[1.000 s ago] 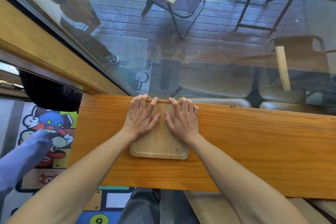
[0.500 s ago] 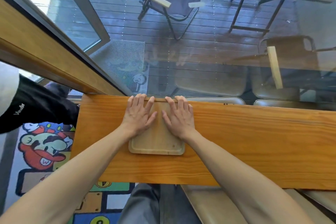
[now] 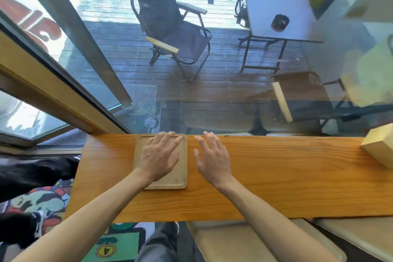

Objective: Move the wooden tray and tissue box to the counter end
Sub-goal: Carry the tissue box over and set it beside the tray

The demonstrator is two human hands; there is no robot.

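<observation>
A: Item one, wooden tray [image 3: 180, 178]?
B: Flat on the bench [image 3: 276, 187] near its left end, far edge against the window side, long axis running away from the person. Left hand [image 3: 158, 158] lies palm-down on it, fingers spread and flat, pressing rather than clamped.

A: Item two, right hand [image 3: 212, 158]?
B: Just beside the tray's right edge, off it, fingers apart, holding nothing; whether it touches the bench is hard to tell.

A: Item three, tissue box [image 3: 380, 148]?
B: Probably the pale block at the bench's far right, partly cut by the frame edge, well apart from both hands.

A: Bearing for the coming move?
B: Box lies to the right; right hand is the nearer one, a sideways reach along the bench
</observation>
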